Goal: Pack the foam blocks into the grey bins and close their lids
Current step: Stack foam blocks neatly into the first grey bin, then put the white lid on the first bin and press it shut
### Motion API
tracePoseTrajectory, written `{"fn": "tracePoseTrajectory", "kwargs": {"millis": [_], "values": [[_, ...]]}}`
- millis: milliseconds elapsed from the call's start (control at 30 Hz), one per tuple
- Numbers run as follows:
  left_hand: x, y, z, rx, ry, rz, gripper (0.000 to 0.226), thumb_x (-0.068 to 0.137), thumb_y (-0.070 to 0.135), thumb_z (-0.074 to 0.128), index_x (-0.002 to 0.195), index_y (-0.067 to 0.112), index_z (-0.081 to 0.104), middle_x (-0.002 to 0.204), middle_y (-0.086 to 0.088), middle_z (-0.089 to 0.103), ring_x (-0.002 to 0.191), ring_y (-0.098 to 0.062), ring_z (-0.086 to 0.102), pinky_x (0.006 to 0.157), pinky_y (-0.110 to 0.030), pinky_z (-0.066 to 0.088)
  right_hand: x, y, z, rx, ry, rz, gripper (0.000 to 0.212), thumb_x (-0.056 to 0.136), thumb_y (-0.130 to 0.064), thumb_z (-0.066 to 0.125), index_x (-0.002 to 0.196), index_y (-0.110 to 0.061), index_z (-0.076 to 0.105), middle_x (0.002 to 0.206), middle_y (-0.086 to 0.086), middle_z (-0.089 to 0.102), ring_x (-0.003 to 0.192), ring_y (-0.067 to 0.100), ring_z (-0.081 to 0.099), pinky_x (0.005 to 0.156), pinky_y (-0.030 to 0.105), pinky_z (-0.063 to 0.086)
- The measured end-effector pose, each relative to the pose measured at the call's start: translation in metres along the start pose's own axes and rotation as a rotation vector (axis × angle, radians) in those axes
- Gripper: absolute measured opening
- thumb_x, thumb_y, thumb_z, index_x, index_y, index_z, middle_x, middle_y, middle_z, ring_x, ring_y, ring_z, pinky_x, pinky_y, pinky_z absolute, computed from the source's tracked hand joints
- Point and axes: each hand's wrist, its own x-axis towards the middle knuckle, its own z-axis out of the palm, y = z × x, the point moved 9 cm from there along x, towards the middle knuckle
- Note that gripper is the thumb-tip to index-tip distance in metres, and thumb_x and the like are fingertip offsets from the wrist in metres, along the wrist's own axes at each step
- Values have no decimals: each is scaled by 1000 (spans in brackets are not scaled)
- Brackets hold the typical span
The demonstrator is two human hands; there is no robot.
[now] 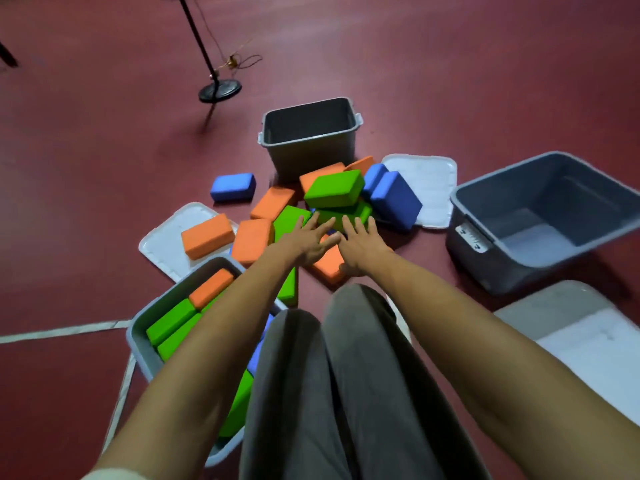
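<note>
Reaching over the pile (273, 202) at mid-frame, left hand (304, 242) and right hand (363, 249) are spread, grasping nothing. Better to squeeze one green block (334, 188) between both palms, then lay it flat in the lower-left bin (135, 336).

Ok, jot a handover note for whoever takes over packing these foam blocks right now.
Left hand and right hand: both open, fingers spread over the block pile, holding nothing.
Near-left bin: partly filled with green, orange and blue blocks, lid off.
Far bin and right bin: empty, lids off.
Loose: the pile, one blue block apart on the floor, one orange block on the left lid.
Other lids: one beside the pile, one at lower right.
Left to do: pack all loose blocks, close three lids.
</note>
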Motion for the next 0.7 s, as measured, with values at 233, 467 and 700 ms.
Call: {"fn": "tracePoseTrajectory", "kwargs": {"millis": [233,467,700], "values": [[49,107,15,96,-91,81,64,99,68,19,158,48,7,168,9,-7,155,-29,-13,123,-60,2,-52,105,55,109,-79,190,76,99,-42,51,159,-11,16,167,20,-5,153,44,4,120,64,2],[99,237,42,208,-210,214,59,107,47,28,159,45,1,169,1,-10,155,-34,-8,120,-64,15,-89,193,130,211,-203,381,82,98,-50,51,161,-12,13,167,20,-6,153,43,2,120,64,2],[130,367,132,385,-322,572,55,106,25,30,160,18,24,167,-3,20,153,-32,14,124,-51,10,-139,247,262,318,-330,556,77,99,-43,47,160,-11,14,167,20,4,150,41,13,122,60,7]]}}
